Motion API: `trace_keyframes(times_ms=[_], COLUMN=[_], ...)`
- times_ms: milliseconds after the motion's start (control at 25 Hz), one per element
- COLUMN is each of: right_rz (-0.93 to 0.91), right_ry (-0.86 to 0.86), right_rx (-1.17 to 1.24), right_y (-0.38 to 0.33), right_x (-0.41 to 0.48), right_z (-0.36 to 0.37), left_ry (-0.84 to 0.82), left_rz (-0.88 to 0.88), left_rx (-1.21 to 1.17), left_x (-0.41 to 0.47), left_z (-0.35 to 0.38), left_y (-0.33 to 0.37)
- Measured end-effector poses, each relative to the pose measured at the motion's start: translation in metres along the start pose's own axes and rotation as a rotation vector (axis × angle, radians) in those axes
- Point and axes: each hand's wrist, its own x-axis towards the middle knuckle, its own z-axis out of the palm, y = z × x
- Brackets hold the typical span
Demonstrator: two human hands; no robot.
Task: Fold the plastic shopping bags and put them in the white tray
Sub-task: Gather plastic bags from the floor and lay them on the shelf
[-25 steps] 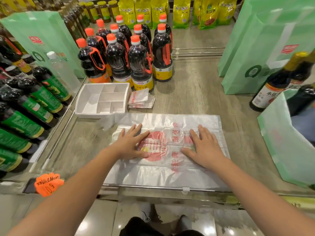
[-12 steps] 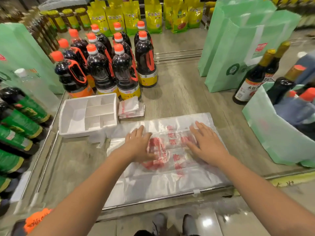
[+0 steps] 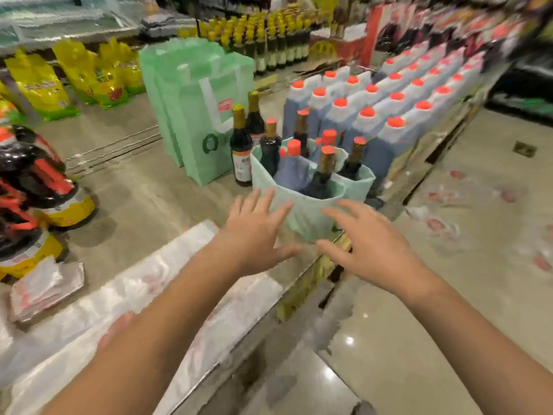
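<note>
While both arms reach forward over the shelf edge, neither hand holds anything. Left hand (image 3: 257, 232): fingers straight and spread, palm down, thumb out toward three o'clock. Right hand (image 3: 371, 244): same pose, fingers fanned, thumb toward nine o'clock, just beside the left with a gap between the two thumbs. Whether either palm touches a surface cannot be told; the picture is blurred.

Plastic bag (image 3: 89, 319): lies flat on the shelf (image 3: 143, 199), clear-white with faint red print, stretching from under the left forearm toward seven o'clock. Folded bags (image 3: 45, 289): a small flat pile at eight o'clock from the left hand, beside the far edge of the flat bag.

At twelve o'clock, just past the fingertips, a low green bag (image 3: 311, 211) stands open, filled with upright bottles, dark ones with gold necks and pale ones with orange caps. At eleven o'clock stand tall green bags (image 3: 194, 109), upright, with a dark bottle (image 3: 241, 151) close against them. At one o'clock, rows of pale jugs (image 3: 389, 109) with orange caps. At nine o'clock, dark jugs (image 3: 30, 175) with red handles and yellow labels. Yellow packets (image 3: 39, 82) lean at ten o'clock, far back. Floor (image 3: 419, 324) at three to five o'clock, glossy, with blurred clear plastic (image 3: 443, 226) marked red lying on it.
</note>
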Motion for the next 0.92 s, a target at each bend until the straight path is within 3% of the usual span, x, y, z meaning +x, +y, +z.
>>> trace_keyframes(times_ms=[160,440,720,920], right_rz=[0.262,0.686,0.946,1.045], right_ry=[0.093,0.11,0.102,0.081], right_rx=[-0.019,0.019,0.032,0.042], right_y=[0.121,0.338,0.467,0.556], right_x=[-0.067,-0.202,-0.273,-0.281], right_z=[-0.048,-0.099,-0.117,-0.112], left_ry=[0.076,-0.064,-0.083,-0.116], left_rz=[0.241,0.439,0.633,0.723], left_rx=[0.095,0.196,0.253,0.289], left_x=[0.073,0.197,0.279,0.362], left_z=[-0.03,-0.02,-0.005,0.019], left_y=[0.138,0.373,0.537,0.615])
